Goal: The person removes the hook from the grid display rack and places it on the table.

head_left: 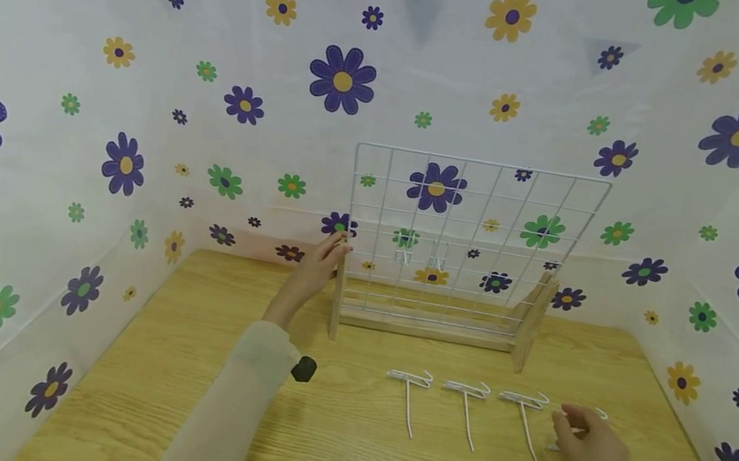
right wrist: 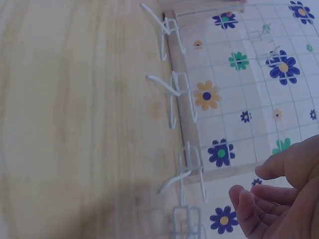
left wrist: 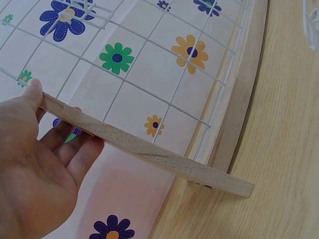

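One white wire grid panel (head_left: 477,222) stands upright at the back of the wooden counter (head_left: 176,392), set in a wooden base with two side posts. The left hand (head_left: 321,259) grips the left wooden post (head_left: 337,289) near its top; in the left wrist view the thumb lies on one side of the wood and the fingers (left wrist: 75,149) curl up behind it. Two small white hooks (head_left: 418,257) already hang on the grid, side by side in a lower row.

In front of the stand, four white wire hooks lie in one row across the counter. Three of them, the first hook (head_left: 409,394), the second hook (head_left: 467,406) and the third hook (head_left: 524,414), lie apart from both hands. The right hand (head_left: 590,450) rests over the fourth hook (head_left: 587,419), at the right end of the row, with its fingertips on the wire. Its fingers are loosely bent, and I cannot tell whether they already pinch the hook or only touch it. A small black object (head_left: 303,368) sits at the left sleeve (head_left: 230,416). Flower-printed sheets (head_left: 75,102) wall in the counter on three sides.
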Available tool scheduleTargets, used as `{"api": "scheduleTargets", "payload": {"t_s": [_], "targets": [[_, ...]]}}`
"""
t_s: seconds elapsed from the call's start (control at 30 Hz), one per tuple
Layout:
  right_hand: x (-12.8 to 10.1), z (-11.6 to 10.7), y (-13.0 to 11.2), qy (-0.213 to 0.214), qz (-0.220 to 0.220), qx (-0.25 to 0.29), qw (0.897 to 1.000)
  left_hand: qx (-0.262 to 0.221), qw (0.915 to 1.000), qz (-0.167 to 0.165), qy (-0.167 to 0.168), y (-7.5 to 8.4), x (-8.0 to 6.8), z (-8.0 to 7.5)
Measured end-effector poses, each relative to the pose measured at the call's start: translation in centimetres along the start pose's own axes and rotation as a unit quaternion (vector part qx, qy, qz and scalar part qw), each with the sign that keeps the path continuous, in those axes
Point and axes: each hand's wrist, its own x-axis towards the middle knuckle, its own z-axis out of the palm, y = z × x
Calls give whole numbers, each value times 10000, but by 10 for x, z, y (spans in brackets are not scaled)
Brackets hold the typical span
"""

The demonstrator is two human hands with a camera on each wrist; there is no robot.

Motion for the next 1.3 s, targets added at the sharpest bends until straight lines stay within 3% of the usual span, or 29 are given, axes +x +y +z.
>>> {"api": "scheduleTargets", "payload": {"t_s": [0.17,0.43,0.83,1.3], "targets": [[8,7,-16,291,-463,255,9982,-33,10000,-36,-7,0,1,0],[24,13,-46,727,-833,525,9925,110,9999,-32,6,-1,1,0],[45,29,-81,834,-1074,873,9869,118,9999,-28,43,-1,0,-1],[65,49,-111,1026,-1796,1055,9727,134,9999,-24,67,-4,1,-1]]}}
